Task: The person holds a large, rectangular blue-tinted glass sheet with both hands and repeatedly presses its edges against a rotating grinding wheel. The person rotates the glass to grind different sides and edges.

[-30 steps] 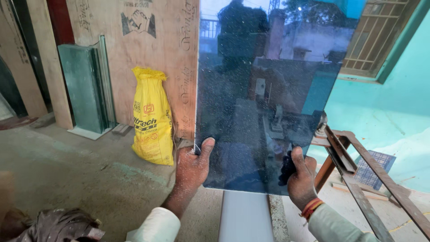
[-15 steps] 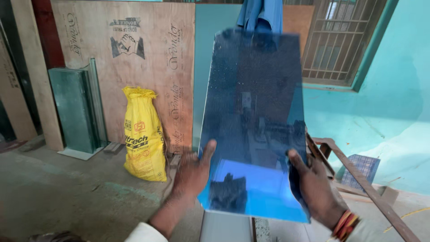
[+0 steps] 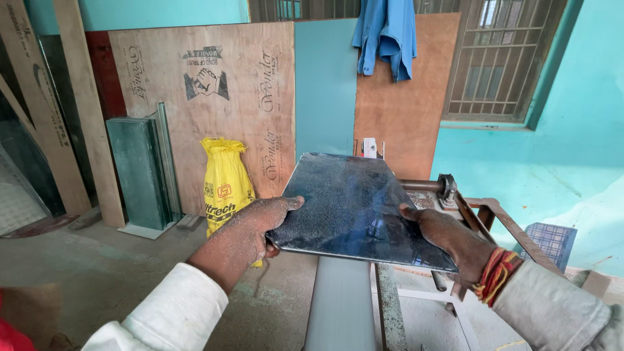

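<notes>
I hold a dark, dusty pane of glass point(image 3: 354, 201) nearly flat in front of me, its far edge tipped slightly up. My left hand point(image 3: 257, 227) grips the pane's near left corner, thumb on top. My right hand point(image 3: 445, 237) grips the right edge, thumb on top, with red and orange threads around the wrist. Both hands are dusted with pale powder. The pane hovers above a grey strip point(image 3: 341, 305) of a work machine.
A rusty metal frame with a roller point(image 3: 448, 188) stands at the right. Plywood boards point(image 3: 214, 97) lean on the far wall, with a yellow sack point(image 3: 224, 185), stacked green glass sheets point(image 3: 140, 172), a blue shirt point(image 3: 387, 36), a barred window and a blue crate point(image 3: 552, 240).
The pane has swung down from upright in front of my face to nearly horizontal. Both hands kept their grip on it.
</notes>
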